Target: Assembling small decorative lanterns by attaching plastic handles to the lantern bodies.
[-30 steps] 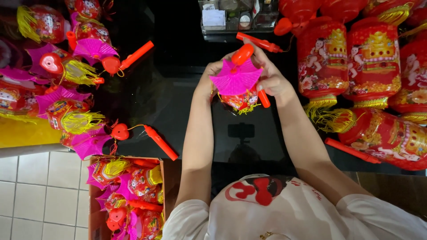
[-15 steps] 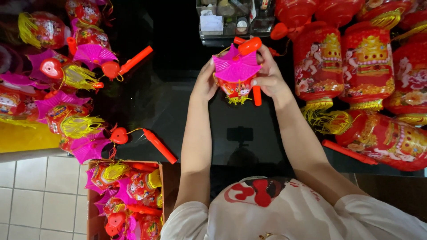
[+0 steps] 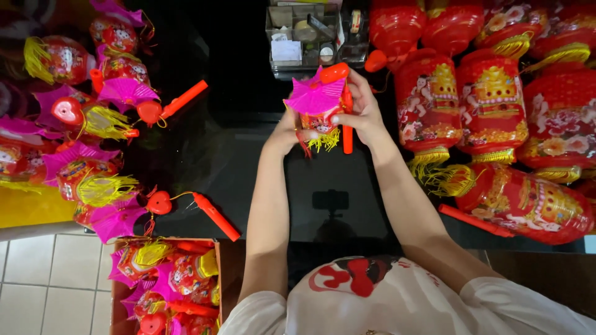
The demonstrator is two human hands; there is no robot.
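Both hands clamp one small lantern just below the clear organiser box: left hand on its left, right hand on its right. The red handle stick runs upright beside the right hand's fingers, apparently pinned against the lantern.

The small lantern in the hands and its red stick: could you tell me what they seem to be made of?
The small lantern looks like thin printed paper or plastic film: a pleated pink top, a glossy red body, a yellow thread fringe. The red stick looks like smooth moulded plastic. Both are judged by look only.
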